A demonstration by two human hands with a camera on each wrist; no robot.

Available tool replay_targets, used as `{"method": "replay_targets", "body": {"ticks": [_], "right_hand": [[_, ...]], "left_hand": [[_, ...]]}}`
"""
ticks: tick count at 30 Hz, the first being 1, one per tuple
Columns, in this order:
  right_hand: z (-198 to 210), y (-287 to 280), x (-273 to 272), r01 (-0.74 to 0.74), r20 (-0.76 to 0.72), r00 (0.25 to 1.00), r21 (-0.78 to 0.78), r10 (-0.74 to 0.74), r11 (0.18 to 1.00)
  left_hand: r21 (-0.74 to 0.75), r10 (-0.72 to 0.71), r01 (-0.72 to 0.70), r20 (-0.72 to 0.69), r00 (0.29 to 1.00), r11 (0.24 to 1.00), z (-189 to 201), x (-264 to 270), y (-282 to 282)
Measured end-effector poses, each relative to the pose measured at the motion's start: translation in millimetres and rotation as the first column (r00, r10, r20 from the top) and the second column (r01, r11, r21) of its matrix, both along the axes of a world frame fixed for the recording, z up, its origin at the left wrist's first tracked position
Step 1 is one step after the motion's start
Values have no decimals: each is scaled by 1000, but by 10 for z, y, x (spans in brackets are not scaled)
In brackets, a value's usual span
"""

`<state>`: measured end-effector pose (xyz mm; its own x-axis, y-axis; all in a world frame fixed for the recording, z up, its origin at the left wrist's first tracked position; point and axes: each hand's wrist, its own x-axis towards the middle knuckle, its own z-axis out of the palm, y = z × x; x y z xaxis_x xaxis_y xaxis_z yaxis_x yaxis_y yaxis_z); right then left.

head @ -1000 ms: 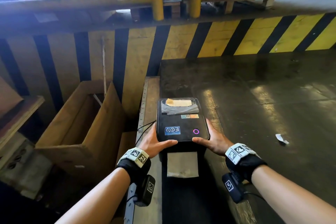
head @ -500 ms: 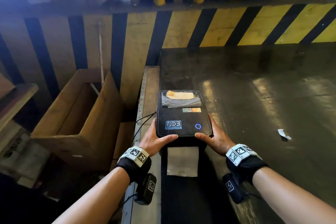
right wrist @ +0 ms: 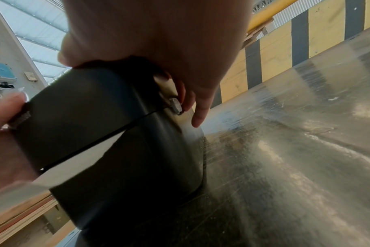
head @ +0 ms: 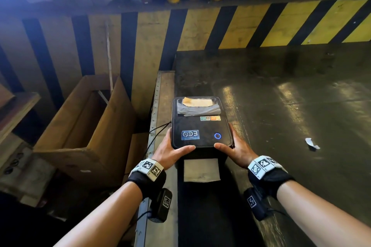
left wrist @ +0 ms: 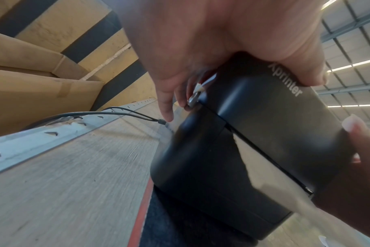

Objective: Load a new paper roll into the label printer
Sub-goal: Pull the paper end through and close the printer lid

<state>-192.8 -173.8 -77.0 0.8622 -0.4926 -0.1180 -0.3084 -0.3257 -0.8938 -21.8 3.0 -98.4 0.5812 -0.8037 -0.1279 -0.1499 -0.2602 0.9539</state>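
A black label printer (head: 200, 124) stands on a dark metal table (head: 291, 106), lid down, with a blue ring light lit on top. A white paper strip (head: 200, 169) hangs out of its front slot. My left hand (head: 170, 152) grips the lid's left side, thumb over the front top edge. In the left wrist view the fingers (left wrist: 165, 103) reach the silver side latch (left wrist: 193, 100). My right hand (head: 236, 150) grips the right side the same way, fingers (right wrist: 199, 115) at the other latch (right wrist: 175, 105). No paper roll is in view.
An open cardboard box (head: 80, 126) stands low on the left. A black cable (head: 158, 128) runs from the printer's left side over a wooden plank with a metal rail (head: 162, 94). A white paper scrap (head: 312, 143) lies to the right. A yellow-and-black striped wall (head: 241, 26) closes the back.
The printer's ring light went from purple to blue. My head has tipped down and closer. Both hands stay on the printer's sides.
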Motion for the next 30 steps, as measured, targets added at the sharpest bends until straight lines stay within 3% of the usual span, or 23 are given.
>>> {"method": "replay_targets", "body": {"ticks": [30], "right_hand": [[-53,-30,9,-4,1,1000,21,4,1000]], "left_hand": [[18,-10,11,-53,999,1000,54,13,13]]}}
